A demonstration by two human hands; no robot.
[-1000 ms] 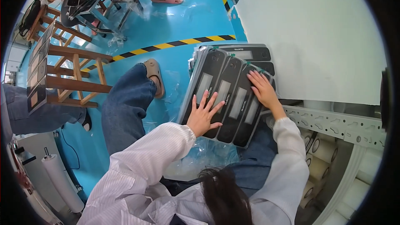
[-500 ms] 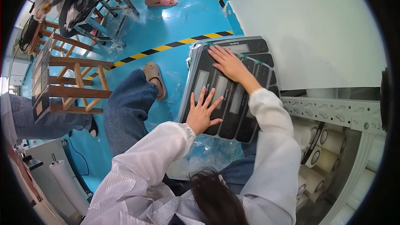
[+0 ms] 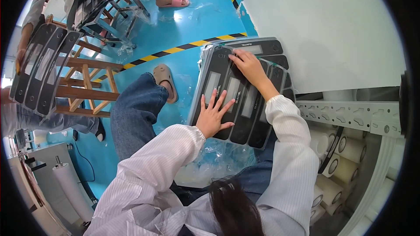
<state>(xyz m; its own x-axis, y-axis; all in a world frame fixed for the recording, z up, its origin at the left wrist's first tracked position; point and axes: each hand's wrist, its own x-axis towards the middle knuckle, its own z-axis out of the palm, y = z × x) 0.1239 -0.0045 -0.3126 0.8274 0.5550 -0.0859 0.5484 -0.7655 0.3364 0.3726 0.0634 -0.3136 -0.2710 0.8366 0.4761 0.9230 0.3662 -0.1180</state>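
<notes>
A stack of clear-edged sheets [image 3: 225, 72], printed with black strip panels with pale windows, rests before me over my lap. My left hand [image 3: 212, 116] lies flat on the top sheet with its fingers spread, holding nothing. At the far edge of that sheet, beside a strip of green tape, is my right hand [image 3: 250, 71]. Its fingers are drawn together at the sheet's corner; whatever is between the fingertips is too small to make out. More black panels [image 3: 273, 49] show beneath and behind the top sheet, turned at a different angle.
A white surface [image 3: 323, 30] stands at the right, above a perforated metal rail [image 3: 341, 116] and several rolls [image 3: 350, 148]. At left, another person's hand [image 3: 22, 57] holds a similar panel sheet [image 3: 41, 67] near wooden stools [image 3: 87, 91]. Crumpled clear film [image 3: 214, 159] lies below the stack.
My right hand has drawn its spread fingers together and slid slightly right along the far edge. My left hand stays put. The other person's panel sheet has swung round to face me.
</notes>
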